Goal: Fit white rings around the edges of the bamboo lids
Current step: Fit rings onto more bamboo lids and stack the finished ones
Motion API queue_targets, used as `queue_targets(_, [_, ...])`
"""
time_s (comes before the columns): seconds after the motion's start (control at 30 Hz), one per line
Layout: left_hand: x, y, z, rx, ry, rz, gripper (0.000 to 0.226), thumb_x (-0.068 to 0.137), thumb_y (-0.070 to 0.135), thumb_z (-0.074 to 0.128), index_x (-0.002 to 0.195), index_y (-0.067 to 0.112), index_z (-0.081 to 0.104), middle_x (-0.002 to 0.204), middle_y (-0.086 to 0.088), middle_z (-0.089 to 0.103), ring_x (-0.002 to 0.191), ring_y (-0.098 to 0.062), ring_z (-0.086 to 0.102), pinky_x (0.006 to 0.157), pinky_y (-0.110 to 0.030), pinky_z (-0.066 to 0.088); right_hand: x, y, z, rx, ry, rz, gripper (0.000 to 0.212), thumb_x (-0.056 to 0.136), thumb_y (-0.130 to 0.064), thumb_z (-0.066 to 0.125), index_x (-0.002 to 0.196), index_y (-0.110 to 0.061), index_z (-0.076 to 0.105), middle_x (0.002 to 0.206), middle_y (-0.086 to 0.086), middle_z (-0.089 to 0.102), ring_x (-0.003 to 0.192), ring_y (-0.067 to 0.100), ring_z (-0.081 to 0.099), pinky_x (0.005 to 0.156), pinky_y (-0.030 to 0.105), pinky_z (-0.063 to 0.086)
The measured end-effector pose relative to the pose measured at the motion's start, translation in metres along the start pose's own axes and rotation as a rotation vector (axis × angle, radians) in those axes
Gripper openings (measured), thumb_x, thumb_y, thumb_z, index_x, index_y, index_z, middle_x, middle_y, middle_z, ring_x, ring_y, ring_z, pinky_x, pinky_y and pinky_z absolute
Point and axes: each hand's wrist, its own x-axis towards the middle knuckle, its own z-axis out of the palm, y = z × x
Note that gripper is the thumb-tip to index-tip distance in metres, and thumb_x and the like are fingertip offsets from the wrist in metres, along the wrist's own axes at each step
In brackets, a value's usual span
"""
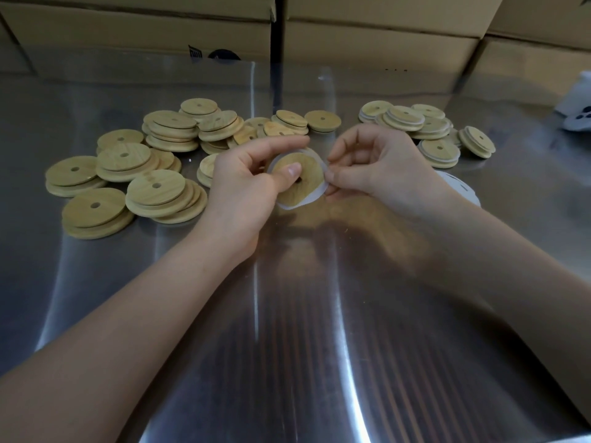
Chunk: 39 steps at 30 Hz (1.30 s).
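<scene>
My left hand (248, 183) grips a round bamboo lid (305, 177) above the steel table, thumb pressed near its centre hole. A white ring (319, 190) lies loosely around the lid's edge, standing off it at the lower right. My right hand (374, 169) pinches the ring at the lid's right side. A heap of bare bamboo lids (160, 155) lies to the left and behind. A smaller heap of lids with white rings on them (428, 129) lies at the right.
The shiny steel table (303, 314) stretches toward me. Cardboard boxes (367, 43) wall off the back. More white rings (460, 187) show behind my right wrist. A white object with dark spots (575, 113) sits at the far right.
</scene>
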Motion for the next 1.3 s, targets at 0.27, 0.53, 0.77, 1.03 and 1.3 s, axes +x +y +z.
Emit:
queue_targets(0.27, [0.004,-0.001,-0.005,0.085,-0.088,0.053,0.033,0.085,-0.003,0.067,0.099,0.027,0.071,0.106,-0.001,0.072,0.103,-0.017,0.067,0.086,-0.035,0.056,-0.001,0.003,0.002,0.005,0.073,-0.093,0.024,0.081,0.008,0.069,0.079,-0.014,0.058,0.067,0.002,0.068,0.063,0.017,0.067,0.066,0.032,0.059])
queue_targets(0.53, [0.002,-0.003,-0.002,0.262,-0.076,0.152,0.031,0.083,0.001,0.072,0.096,0.030,0.070,0.098,0.011,0.072,0.094,-0.001,0.067,0.086,-0.022,0.055,-0.002,0.003,0.012,-0.071,0.073,-0.132,0.030,0.079,0.013,0.068,0.080,-0.015,0.058,0.072,0.000,0.062,0.066,0.010,0.061,0.072,0.031,0.058])
queue_targets(0.77, [0.003,-0.006,-0.001,0.176,0.022,0.130,0.034,0.084,-0.001,0.069,0.091,0.032,0.070,0.100,0.006,0.073,0.099,-0.009,0.067,0.090,-0.032,0.055,-0.003,0.005,0.016,-0.036,0.069,-0.062,0.028,0.080,0.010,0.070,0.082,-0.014,0.057,0.070,0.007,0.063,0.066,0.021,0.065,0.073,0.040,0.061])
queue_targets(1.03, [0.001,-0.003,0.002,0.097,0.039,0.085,0.034,0.084,-0.002,0.069,0.088,0.031,0.072,0.097,0.005,0.074,0.097,-0.009,0.068,0.088,-0.031,0.057,-0.001,0.002,0.010,0.018,0.076,-0.027,0.031,0.079,0.012,0.067,0.086,-0.014,0.052,0.060,0.000,0.064,0.062,0.017,0.064,0.067,0.038,0.060])
queue_targets(1.3, [0.002,0.000,0.001,0.026,0.018,0.012,0.031,0.085,-0.004,0.066,0.090,0.026,0.073,0.100,0.000,0.073,0.100,-0.016,0.068,0.089,-0.036,0.056,0.000,0.002,0.000,0.076,-0.046,0.006,0.034,0.079,0.009,0.069,0.095,-0.012,0.047,0.066,0.005,0.069,0.064,0.020,0.067,0.067,0.035,0.058])
